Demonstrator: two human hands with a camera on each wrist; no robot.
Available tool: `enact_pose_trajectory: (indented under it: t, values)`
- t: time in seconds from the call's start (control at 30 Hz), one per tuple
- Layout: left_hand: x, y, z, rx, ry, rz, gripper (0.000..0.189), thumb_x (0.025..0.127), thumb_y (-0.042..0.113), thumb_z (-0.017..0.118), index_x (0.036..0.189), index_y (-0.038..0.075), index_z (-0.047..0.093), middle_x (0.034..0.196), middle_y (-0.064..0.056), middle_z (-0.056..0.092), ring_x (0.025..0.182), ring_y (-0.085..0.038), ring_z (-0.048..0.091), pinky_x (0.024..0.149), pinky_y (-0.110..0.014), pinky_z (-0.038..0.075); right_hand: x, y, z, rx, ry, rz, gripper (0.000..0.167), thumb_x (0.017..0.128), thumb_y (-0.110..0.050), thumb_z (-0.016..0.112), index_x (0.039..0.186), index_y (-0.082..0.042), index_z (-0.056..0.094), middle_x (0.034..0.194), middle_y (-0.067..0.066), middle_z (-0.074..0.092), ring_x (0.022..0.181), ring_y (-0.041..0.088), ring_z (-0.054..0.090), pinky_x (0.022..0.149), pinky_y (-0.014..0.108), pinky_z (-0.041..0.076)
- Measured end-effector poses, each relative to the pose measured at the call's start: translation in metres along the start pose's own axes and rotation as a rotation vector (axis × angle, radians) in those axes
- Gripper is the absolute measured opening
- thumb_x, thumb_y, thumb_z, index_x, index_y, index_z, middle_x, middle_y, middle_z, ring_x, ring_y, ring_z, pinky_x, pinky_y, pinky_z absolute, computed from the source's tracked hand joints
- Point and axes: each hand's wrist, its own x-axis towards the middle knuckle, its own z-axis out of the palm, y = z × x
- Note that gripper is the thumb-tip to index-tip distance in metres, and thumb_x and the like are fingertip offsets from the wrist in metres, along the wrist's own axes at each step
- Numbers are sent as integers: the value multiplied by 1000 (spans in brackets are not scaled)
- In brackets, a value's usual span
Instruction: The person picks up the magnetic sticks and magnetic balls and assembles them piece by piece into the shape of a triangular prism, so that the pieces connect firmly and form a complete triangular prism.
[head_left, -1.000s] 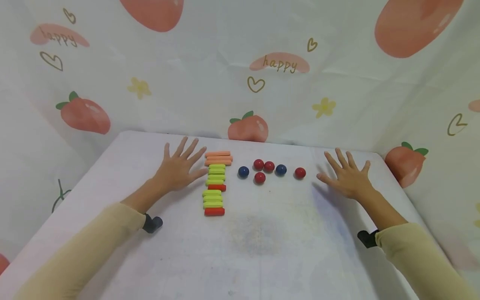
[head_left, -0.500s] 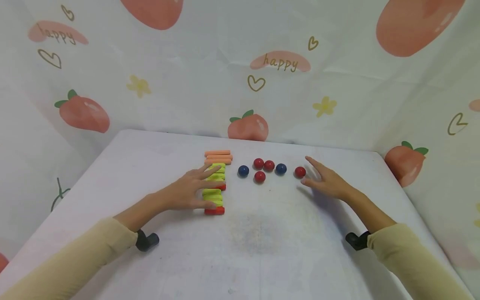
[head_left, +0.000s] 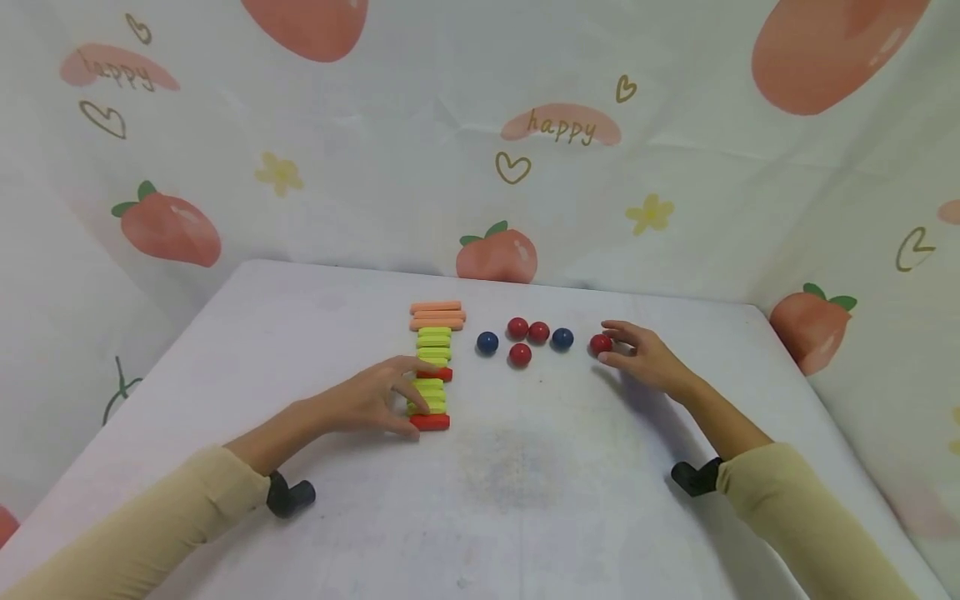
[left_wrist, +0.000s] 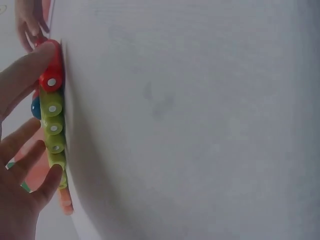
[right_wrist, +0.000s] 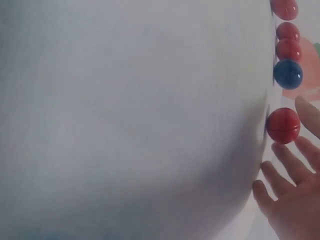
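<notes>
My left hand [head_left: 365, 398] hovers over the near end of a column of short sticks, fingers spread. Its thumb lies close to the nearest red stick [head_left: 432, 422]; contact cannot be told. Lime-green sticks [head_left: 433, 342] and another red stick [head_left: 446, 375] follow behind, partly covered by the fingers. White dots mark the stick ends in the left wrist view. On the right, my right hand [head_left: 647, 360] has its thumb and fingers bent on either side of a red ball [right_wrist: 283, 125]. The right wrist view shows the ball between thumb and fingers, not clearly gripped.
Several orange sticks [head_left: 437, 315] lie at the column's far end. Between the hands sit a blue ball [head_left: 487, 342], a second blue ball [head_left: 562, 338] and a few red balls [head_left: 520, 355]. A patterned cloth [head_left: 420, 167] hangs behind the white table [head_left: 585, 500].
From beside the sticks with fingers spread, my left hand has come right and nearer, over the near sticks. My right hand has moved left to the red ball, its fingers drawing in.
</notes>
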Motion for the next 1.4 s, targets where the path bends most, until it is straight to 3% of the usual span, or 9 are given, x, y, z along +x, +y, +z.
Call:
enact_pose_trajectory:
  t: [0.2,0.43,0.63,0.83,1.03,1.13,1.23,1.4]
  values:
    - [-1,0,4,27,7,-22,20,78,28,86,95,29,75,143,-6,52,134,-32,42,98,-51,49,5,-1,4,12,29,69,57,97,-22,65,146,-1,43,144,26,47,135,44,41,110,59,33]
    - [-1,2,9,37,65,19,17,78,22,86,91,24,74,136,-4,55,129,-26,47,96,-45,52,4,-2,11,-72,83,25,44,97,-13,64,136,2,53,137,25,54,132,44,44,108,59,37]
    - [6,5,11,27,113,46,15,80,22,83,94,23,75,132,-2,59,127,-26,49,99,-50,49,-3,-3,13,-124,77,1,43,95,-12,66,135,1,56,134,23,58,129,42,48,105,60,39]
    - [23,9,14,-117,171,56,19,85,18,80,103,15,76,126,-7,63,121,-25,53,97,-46,50,-12,-5,18,-131,65,-42,42,93,-15,70,131,0,60,128,21,63,126,41,51,104,61,40]
    - [45,23,21,-208,201,19,23,86,16,79,108,8,76,101,2,73,95,-21,62,83,-34,53,-20,-10,28,-125,43,-86,41,91,-17,74,127,-2,64,124,16,66,122,37,55,103,59,42]
    - [56,30,27,-203,198,-34,23,86,17,79,107,10,77,95,6,74,91,-17,61,79,-31,51,-23,-13,34,-120,25,-122,41,90,-17,75,126,-2,65,122,15,67,120,36,56,102,58,43]
    - [67,36,34,-180,191,-76,23,86,18,79,108,10,76,96,6,74,95,-14,63,84,-30,51,-25,-18,40,-112,3,-159,42,89,-17,76,126,-1,65,121,13,68,118,35,58,100,57,45]
    - [83,45,42,-135,177,-92,26,87,19,78,112,10,75,99,5,73,98,-13,62,86,-30,51,-26,-27,49,-98,-34,-207,43,88,-17,76,126,-1,65,119,11,69,115,32,62,98,55,48]
